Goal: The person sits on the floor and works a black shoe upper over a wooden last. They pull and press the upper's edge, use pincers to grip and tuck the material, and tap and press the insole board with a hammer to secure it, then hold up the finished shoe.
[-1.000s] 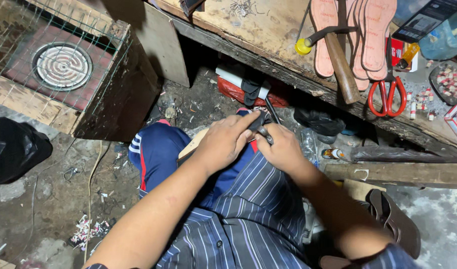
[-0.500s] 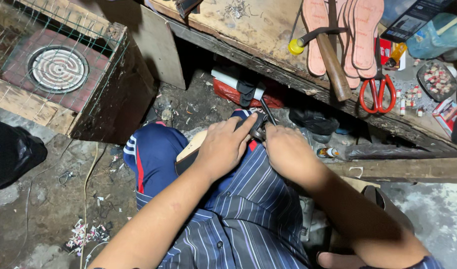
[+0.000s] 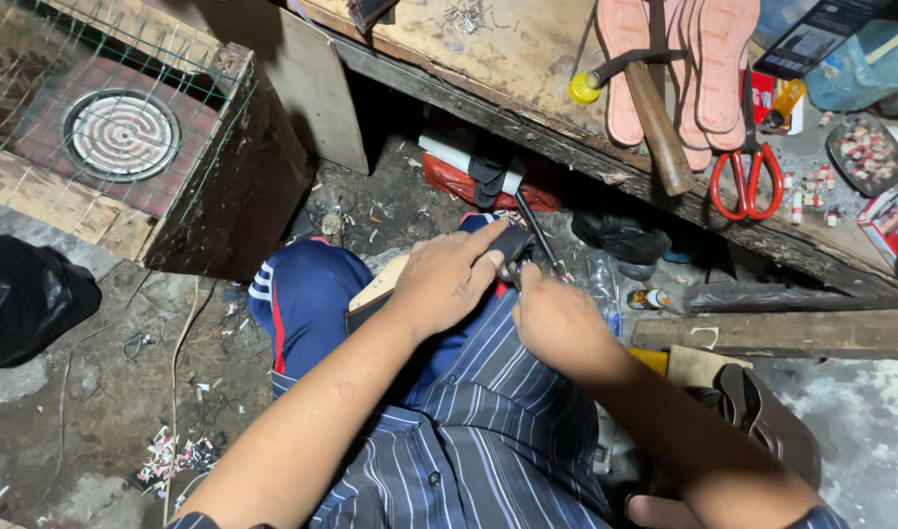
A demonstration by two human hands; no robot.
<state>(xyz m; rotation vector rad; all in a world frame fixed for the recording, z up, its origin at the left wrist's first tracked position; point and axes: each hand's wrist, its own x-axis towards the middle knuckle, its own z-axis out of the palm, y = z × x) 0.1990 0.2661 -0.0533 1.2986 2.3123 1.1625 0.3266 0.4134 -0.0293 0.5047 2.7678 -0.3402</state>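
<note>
Both hands have barely shifted: left hand (image 3: 449, 284) still clamps the black piece (image 3: 512, 242) (on the knee), right hand (image 3: 557, 318) closed beside it.

The hands (image 3: 503, 294) hide most of the dark object (image 3: 514, 240).

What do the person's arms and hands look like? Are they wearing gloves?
No gloves: the left hand and right hand are bare, with no rings or watch visible. Both forearms are bare too. A dark blue shirt with thin pale stripes shows beneath them.
</note>
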